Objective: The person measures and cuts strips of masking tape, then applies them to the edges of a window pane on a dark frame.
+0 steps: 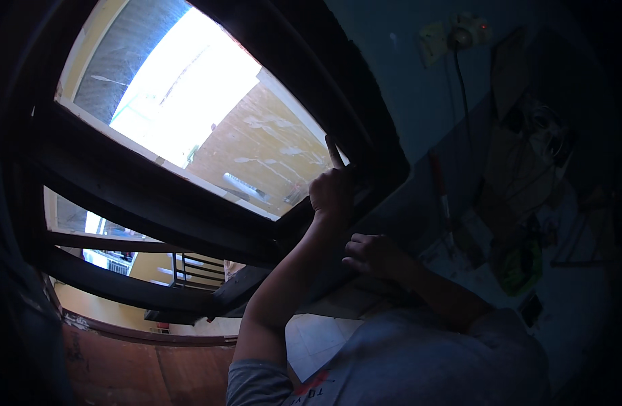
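A dark wooden window frame [189,210] surrounds a dusty pane of glass [263,145], bright with daylight behind it. At the pane's lower right corner is my left hand [330,189], its index finger stretched out against the frame's inner edge and the other fingers curled. Nothing shows in its grasp, though the palm is turned away. Lower and to the right, my right hand [373,255] hovers in shadow beside the frame, fingers loosely bent and apart. I see nothing held in it.
Below the large pane are smaller openings with dark bars [108,240]. On the dim right wall a plug with a black cable sits in a socket [462,37]. A bright green object [517,267] lies among dim clutter. A reddish-brown wooden panel [148,372] stands at lower left.
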The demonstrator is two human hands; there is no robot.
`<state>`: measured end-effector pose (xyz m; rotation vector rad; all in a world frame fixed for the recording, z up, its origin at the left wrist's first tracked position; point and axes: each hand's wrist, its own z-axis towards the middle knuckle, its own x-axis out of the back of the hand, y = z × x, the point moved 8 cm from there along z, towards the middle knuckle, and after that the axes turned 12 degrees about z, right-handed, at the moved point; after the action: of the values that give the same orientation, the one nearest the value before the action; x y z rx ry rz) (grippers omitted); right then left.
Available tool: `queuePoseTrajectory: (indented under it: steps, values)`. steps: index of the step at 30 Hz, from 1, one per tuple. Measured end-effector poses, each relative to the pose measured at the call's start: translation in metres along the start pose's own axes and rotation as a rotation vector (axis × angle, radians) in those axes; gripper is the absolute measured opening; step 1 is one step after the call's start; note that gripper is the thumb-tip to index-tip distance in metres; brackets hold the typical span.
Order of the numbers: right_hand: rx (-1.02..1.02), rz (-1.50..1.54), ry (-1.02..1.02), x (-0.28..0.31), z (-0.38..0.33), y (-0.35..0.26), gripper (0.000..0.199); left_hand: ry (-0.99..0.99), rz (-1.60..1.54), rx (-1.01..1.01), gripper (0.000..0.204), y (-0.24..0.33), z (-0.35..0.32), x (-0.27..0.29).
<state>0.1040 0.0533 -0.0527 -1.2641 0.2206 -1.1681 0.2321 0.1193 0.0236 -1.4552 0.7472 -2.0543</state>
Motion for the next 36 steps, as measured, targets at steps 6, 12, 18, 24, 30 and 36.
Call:
queuePoseTrajectory:
  steps: [6, 12, 18, 24, 30, 36]
  values:
    - [-0.053, 0.021, -0.002, -0.008, -0.024, 0.024, 0.026, -0.107, -0.290, 0.080, 0.102, -0.046, 0.000, 0.012]
    - [-0.057, -0.001, -0.008, -0.020, -0.035, 0.039, 0.026, -0.135, -0.106, -0.139, 0.096, -0.001, -0.021, -0.039]
    - [-0.089, -0.041, -0.025, -0.032, -0.042, 0.059, 0.028, -0.125, -0.195, -0.158, 0.088, 0.012, -0.033, -0.043]
    - [-0.095, -0.041, -0.065, -0.035, -0.041, 0.059, 0.028, -0.097, -0.292, -0.113, 0.085, -0.001, -0.042, -0.016]
    - [-0.045, -0.090, -0.184, -0.050, -0.031, 0.041, 0.027, -0.076, -0.219, -0.115, 0.083, 0.014, -0.024, -0.042]
    - [-0.067, -0.117, -0.254, -0.056, -0.037, 0.039, 0.027, 0.042, -0.082, -0.082, 0.078, 0.034, -0.022, -0.061]
